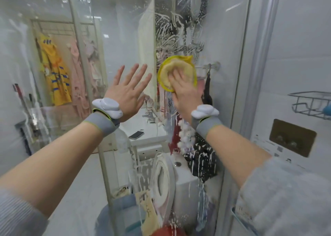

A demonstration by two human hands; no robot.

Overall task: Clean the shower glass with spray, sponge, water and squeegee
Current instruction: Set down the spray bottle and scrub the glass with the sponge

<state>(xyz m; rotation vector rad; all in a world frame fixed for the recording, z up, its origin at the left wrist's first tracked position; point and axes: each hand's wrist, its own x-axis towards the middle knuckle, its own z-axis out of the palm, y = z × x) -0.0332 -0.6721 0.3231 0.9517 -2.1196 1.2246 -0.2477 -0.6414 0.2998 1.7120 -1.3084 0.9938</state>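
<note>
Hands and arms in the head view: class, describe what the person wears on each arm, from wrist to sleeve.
Both hands, left hand and right hand, are bare, without gloves. Each wrist carries a grey wristband edged in yellow-green, topped by a white, rounded, lumpy plastic device; the right wrist has the same pair. Forearms are uncovered. Light grey sleeves, the left one finely striped, are pushed up to the elbows.

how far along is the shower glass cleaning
Done: spray is on, as white foam streaks and drips down the glass. In hand: the right hand presses a yellow sponge flat on the glass to scrub, while the left hand is spread open with nothing in it. Left: more scrubbing, the water rinse and the squeegee pass; no squeegee is in view.
</note>
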